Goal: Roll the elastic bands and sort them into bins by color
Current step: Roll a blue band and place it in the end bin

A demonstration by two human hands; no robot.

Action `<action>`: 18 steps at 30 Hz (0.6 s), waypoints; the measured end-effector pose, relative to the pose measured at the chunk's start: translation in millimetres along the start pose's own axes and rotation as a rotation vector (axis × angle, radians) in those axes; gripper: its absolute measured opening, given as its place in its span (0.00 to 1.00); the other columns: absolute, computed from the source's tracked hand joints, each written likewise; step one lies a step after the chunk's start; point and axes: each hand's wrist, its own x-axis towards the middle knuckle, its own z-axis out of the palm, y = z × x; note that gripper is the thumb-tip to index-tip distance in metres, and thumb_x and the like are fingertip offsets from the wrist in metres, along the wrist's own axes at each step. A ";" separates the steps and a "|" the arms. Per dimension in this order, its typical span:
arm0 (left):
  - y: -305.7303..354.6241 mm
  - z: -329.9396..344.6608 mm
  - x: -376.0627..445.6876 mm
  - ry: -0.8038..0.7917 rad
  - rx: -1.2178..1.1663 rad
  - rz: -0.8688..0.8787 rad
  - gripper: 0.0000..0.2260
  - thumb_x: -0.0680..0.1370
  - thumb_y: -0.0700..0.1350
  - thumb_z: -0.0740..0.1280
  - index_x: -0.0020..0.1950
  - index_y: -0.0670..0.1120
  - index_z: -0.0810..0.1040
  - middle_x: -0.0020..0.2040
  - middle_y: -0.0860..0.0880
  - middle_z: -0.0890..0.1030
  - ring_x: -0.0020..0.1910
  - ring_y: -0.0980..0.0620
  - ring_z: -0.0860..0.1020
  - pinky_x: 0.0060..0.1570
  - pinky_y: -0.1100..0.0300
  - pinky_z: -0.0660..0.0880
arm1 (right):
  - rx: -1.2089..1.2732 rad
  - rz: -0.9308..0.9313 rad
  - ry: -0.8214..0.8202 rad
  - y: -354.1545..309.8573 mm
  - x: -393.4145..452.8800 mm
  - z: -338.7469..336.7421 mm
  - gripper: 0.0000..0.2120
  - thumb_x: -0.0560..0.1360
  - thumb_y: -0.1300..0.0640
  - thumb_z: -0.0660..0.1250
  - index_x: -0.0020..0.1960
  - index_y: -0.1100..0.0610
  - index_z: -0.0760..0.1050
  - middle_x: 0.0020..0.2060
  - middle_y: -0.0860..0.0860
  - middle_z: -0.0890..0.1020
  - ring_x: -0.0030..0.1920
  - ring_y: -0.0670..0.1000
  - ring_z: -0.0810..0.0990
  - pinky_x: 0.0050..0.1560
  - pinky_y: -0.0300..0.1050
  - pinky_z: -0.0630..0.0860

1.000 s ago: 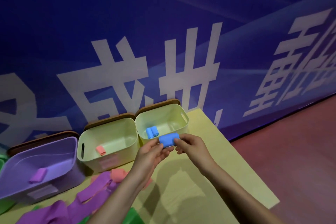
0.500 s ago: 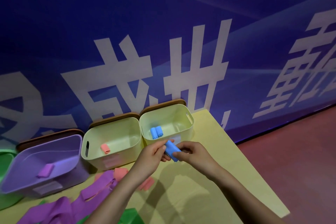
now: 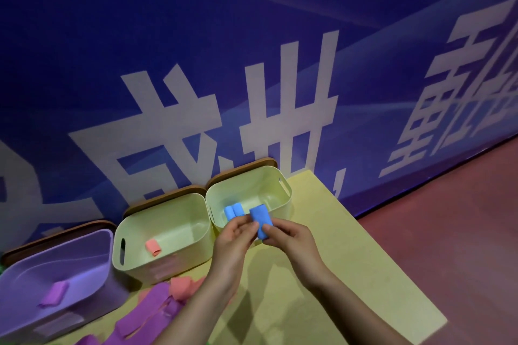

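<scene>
A rolled blue band (image 3: 261,220) is pinched between my left hand (image 3: 235,241) and my right hand (image 3: 291,241), just at the near rim of the right-hand cream bin (image 3: 283,190). That bin holds two blue rolls (image 3: 232,210). The middle cream bin (image 3: 134,235) holds one pink roll (image 3: 153,247). The purple bin (image 3: 92,241) at the left holds one purple roll (image 3: 54,293). Unrolled purple bands (image 3: 145,316) and pink bands (image 3: 185,287) lie on the yellow table (image 3: 350,260) in front of the bins.
A blue wall with large white characters (image 3: 252,120) stands right behind the bins. Brown lids (image 3: 165,199) lean behind the bins. The table's right edge drops to a red floor (image 3: 448,232).
Both hands have lifted the blue roll a little toward the right bin and turned it more upright. The camera view has shifted slightly.
</scene>
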 end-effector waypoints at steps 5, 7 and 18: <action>1.8 -0.4 5.7 -0.061 0.025 0.014 0.04 0.78 0.33 0.63 0.47 0.40 0.76 0.39 0.47 0.82 0.40 0.54 0.82 0.40 0.64 0.78 | -0.120 -0.035 0.034 -12.4 8.3 -11.6 0.06 0.75 0.62 0.69 0.50 0.60 0.83 0.43 0.50 0.84 0.43 0.42 0.80 0.45 0.33 0.75; -0.5 -2.7 5.2 -0.084 0.069 0.016 0.04 0.78 0.33 0.63 0.47 0.40 0.76 0.40 0.47 0.82 0.40 0.55 0.81 0.39 0.65 0.77 | -0.141 -0.049 -0.007 -16.7 10.3 -12.6 0.08 0.74 0.65 0.69 0.50 0.57 0.82 0.42 0.46 0.85 0.44 0.41 0.81 0.45 0.31 0.74; -13.4 -2.9 0.2 0.073 0.275 0.129 0.09 0.76 0.31 0.65 0.39 0.44 0.74 0.33 0.53 0.77 0.32 0.62 0.76 0.39 0.64 0.73 | -0.409 -0.145 0.040 -3.1 10.9 -0.9 0.06 0.73 0.67 0.67 0.44 0.56 0.79 0.39 0.49 0.81 0.37 0.40 0.78 0.41 0.33 0.74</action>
